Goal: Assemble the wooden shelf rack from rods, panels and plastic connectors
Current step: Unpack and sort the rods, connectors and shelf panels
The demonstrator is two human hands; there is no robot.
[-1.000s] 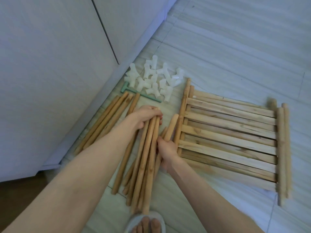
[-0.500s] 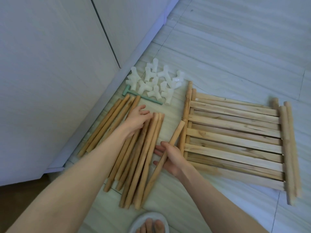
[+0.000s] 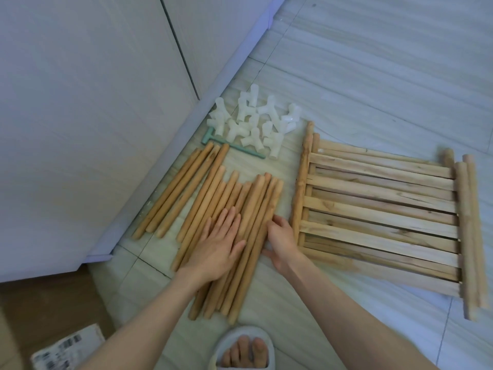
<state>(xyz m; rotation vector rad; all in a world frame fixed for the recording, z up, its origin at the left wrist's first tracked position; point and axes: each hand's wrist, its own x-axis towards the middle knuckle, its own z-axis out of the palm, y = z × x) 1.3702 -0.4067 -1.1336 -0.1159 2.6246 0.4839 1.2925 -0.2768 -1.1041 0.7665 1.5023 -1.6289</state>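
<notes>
On the tiled floor (image 3: 346, 76) we are pressing our flat, open left hand (image 3: 218, 244) on the rod bundle (image 3: 240, 231), our right hand (image 3: 282, 241) resting loosely open against its right edge, beside the slatted panels (image 3: 381, 217).

Both forearms were bare from the lower edge of the picture up to the wrists; no sleeve showed on them. The left hand (image 3: 217, 248) and the right hand (image 3: 282, 243) wore no glove, and no ring, watch or bracelet could be seen. At the bottom edge one foot (image 3: 244, 352) was in view, with its toes uncovered. It sat in a pale, open-toed slipper (image 3: 226, 343) with a rounded front and a wide, soft-looking band across the foot. The rest of the body was out of view.
</notes>
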